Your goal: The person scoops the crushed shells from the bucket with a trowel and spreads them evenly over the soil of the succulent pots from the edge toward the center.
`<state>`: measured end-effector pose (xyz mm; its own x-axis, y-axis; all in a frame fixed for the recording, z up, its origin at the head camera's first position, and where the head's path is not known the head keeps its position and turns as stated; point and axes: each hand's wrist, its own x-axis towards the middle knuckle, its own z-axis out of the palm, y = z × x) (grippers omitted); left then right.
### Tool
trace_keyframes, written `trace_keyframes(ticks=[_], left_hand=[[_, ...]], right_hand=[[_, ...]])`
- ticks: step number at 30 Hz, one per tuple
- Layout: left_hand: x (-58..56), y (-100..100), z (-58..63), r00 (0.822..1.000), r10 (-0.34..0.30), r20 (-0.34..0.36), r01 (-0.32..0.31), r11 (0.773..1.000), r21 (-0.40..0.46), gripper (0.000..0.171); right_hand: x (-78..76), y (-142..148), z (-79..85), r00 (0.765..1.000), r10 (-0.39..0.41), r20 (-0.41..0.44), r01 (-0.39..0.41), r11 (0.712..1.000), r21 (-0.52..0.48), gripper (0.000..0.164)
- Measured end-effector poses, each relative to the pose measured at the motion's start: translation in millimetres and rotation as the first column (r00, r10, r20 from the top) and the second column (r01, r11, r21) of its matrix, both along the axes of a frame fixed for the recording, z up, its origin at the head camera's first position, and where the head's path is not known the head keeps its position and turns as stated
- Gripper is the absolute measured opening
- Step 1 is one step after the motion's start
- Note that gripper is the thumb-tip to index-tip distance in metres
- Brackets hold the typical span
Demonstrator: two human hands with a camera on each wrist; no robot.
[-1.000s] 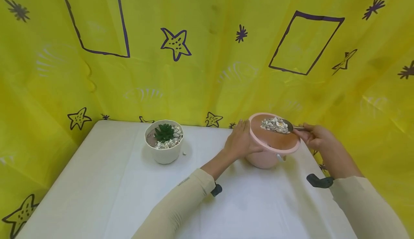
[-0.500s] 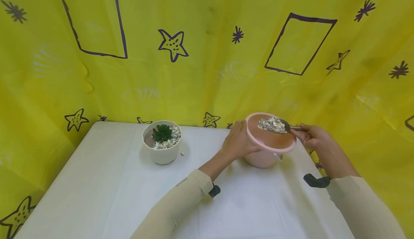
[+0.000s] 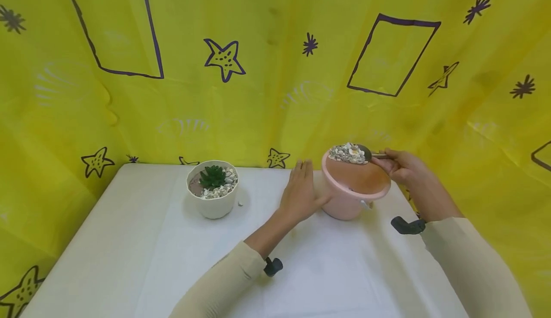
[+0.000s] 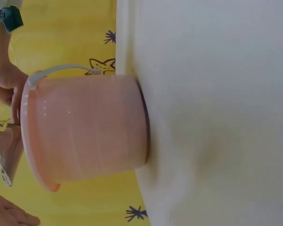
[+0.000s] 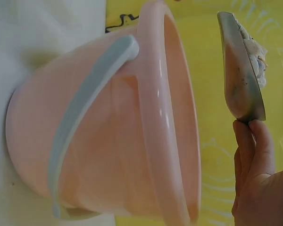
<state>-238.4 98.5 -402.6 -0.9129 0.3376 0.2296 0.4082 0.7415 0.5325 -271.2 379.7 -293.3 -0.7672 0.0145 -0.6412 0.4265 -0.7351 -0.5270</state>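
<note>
My right hand [image 3: 402,166] pinches the handle of a metal scoop [image 5: 238,70] heaped with pale pebbles [image 3: 347,153]. The scoop is above the back of the rim of a pink bucket [image 3: 344,203], as the right wrist view also shows. Beside the bucket's left side is my left hand [image 3: 300,196], fingers straight and thumb pointing at the bucket. In the left wrist view, a gap shows between that thumb and the bucket [image 4: 85,127]. A white pot [image 3: 215,207] to the left holds a dark green succulent [image 3: 212,177], with pebbles covering part of its surface.
One loose pebble [image 3: 240,203] lies right of the pot on the white tabletop [image 3: 318,270]. A yellow curtain [image 3: 258,103] with drawn stars hangs close behind the table. The bucket's pale handle [image 5: 85,108] hangs down its near side.
The right hand has raised the loaded scoop from over the bucket's middle to its back rim. My left hand has come off the bucket's rim, moving left. The head view has shifted slightly.
</note>
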Motion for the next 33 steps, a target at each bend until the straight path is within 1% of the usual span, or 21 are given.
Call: trace_keyframes(ticks=[3, 7, 13, 15, 19, 23, 27, 30, 33], left_hand=[[8.8, -10, 3.2, 1.0, 0.012, -0.027, -0.011, 1.0, 0.014, 0.109], [19.4, -24, 7.3, 0.998, 0.043, -0.043, -0.041, 0.998, 0.048, 0.108], [33.0, -53, 8.6, 0.993, 0.101, -0.055, -0.096, 0.991, 0.094, 0.107], [36.6, -64, 8.6, 0.991, 0.119, -0.052, -0.113, 0.987, 0.113, 0.105], [40.8, -82, 8.9, 0.985, 0.163, -0.058, -0.153, 0.976, 0.155, 0.106], [42.3, -93, 10.0, 0.978, 0.2, -0.062, -0.185, 0.964, 0.192, 0.106], [44.9, -104, 11.5, 0.973, 0.224, -0.06, -0.207, 0.956, 0.21, 0.106], [48.0, -115, 12.3, 0.967, 0.249, -0.059, -0.232, 0.951, 0.202, 0.107], [51.9, -131, 12.5, 0.958, 0.28, -0.058, -0.268, 0.949, 0.164, 0.108]], right_hand=[[-2.7, -8, 0.3, 1.0, 0.021, -0.018, -0.021, 1.0, -0.009, 0.018], [-8.0, -20, -0.8, 1.0, 0.017, -0.02, -0.017, 1.0, -0.018, 0.011], [-18.0, -40, -0.5, 1.0, 0.004, -0.004, -0.004, 1.0, 0.001, 0.011], [-21.4, -47, -0.1, 1.0, 0.018, -0.01, -0.018, 1.0, 0.0, 0.013], [-26.0, -62, 1.7, 0.997, 0.073, -0.03, -0.073, 0.997, -0.001, 0.016], [-28.6, -74, 2.5, 0.99, 0.132, -0.051, -0.132, 0.991, 0.0, 0.023], [-33.0, -87, 0.8, 0.978, 0.189, -0.084, -0.19, 0.982, -0.006, 0.029], [-37.3, -98, -1.2, 0.973, 0.209, -0.093, -0.211, 0.978, -0.004, 0.026], [-41.3, -110, -3.9, 0.972, 0.216, -0.092, -0.217, 0.976, -0.002, 0.023]])
